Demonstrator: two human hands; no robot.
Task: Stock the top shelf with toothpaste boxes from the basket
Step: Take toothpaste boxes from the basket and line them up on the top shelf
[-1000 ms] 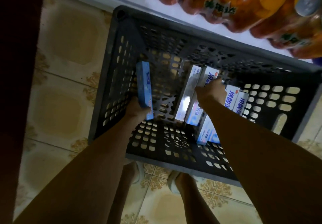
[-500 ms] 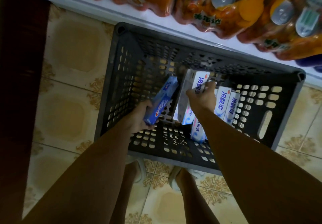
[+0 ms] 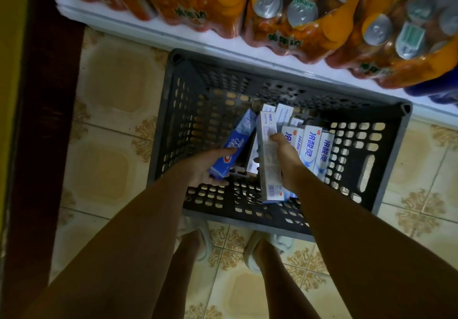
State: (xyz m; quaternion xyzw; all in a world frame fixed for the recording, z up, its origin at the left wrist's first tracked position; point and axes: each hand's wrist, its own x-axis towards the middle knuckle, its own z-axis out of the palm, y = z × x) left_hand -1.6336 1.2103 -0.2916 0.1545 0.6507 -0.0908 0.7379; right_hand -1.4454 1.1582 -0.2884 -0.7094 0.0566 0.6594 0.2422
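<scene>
L hand (image 3: 202, 170): blue box (image 3: 234, 146) | R hand (image 3: 285, 156): white box (image 3: 267, 160) | over basket (image 3: 386, 194)

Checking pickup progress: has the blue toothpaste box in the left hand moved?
Yes. The blue toothpaste box has tilted and shifted from the basket's left wall toward its middle.

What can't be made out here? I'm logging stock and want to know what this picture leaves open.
- Top shelf: outside the head view; only a low shelf edge with orange can packs shows.
- Box count: the white toothpaste boxes overlap, and the right hand covers some.
- Small print on the held white box: too small.
- Blue box: its lower end is hidden in the left hand.
</scene>
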